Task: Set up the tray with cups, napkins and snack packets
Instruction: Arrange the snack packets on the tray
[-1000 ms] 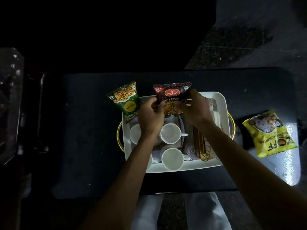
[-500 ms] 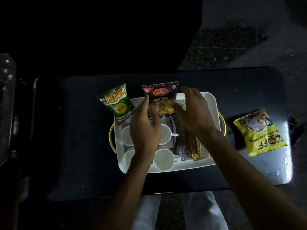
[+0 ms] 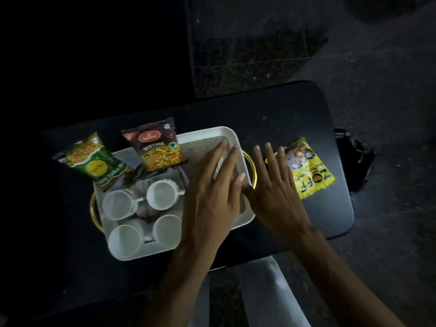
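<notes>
A white tray (image 3: 232, 135) with gold handles sits on a dark table (image 3: 283, 109). Several white cups (image 3: 162, 194) fill its left half. A green snack packet (image 3: 94, 161) and a maroon mixture packet (image 3: 158, 145) lean upright at the tray's far edge. A yellow snack packet (image 3: 309, 171) lies flat on the table to the tray's right. My left hand (image 3: 212, 194) hovers flat and open over the tray's right half, hiding what lies there. My right hand (image 3: 276, 192) is open just past the tray's right handle, its fingertips reaching the yellow packet's near-left edge.
The table's rounded right edge (image 3: 349, 208) is close behind the yellow packet. A dark object (image 3: 356, 159) sits on the floor just beyond that edge. Speckled floor lies behind the table. My white-clad legs (image 3: 266, 293) show below the near edge.
Both hands let go of the maroon packet, which now stands alone on the tray's far edge. They moved right; the right hand now reaches the yellow packet. The view shifted right too.
</notes>
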`<control>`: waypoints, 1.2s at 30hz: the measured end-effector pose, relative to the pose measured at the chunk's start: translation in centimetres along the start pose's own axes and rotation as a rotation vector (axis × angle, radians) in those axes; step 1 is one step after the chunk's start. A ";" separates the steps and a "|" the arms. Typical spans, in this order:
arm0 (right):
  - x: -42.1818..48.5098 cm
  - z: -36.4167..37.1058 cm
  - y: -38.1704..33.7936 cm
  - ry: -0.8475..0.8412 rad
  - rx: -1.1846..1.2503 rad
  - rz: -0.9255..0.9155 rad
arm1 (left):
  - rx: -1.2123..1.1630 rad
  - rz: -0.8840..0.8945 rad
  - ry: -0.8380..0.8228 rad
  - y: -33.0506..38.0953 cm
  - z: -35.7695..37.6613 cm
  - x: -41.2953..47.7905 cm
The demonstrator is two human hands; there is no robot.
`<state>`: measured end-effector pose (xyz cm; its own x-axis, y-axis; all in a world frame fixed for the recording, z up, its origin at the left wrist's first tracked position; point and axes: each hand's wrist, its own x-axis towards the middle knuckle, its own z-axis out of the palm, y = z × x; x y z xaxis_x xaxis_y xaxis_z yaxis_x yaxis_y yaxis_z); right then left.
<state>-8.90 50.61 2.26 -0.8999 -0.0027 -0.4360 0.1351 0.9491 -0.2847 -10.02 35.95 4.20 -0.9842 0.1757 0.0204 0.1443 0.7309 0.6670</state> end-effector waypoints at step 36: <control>1.7 -0.7 14.9 0.257 0.806 0.327 | 0.062 -0.149 -0.368 5.5 13.6 1.1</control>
<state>-8.70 64.93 -2.13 -0.8176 0.3898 -0.4238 0.5622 0.3816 -0.7337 -8.95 49.07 -2.23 -0.8942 0.2809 -0.3485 0.0200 0.8028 0.5959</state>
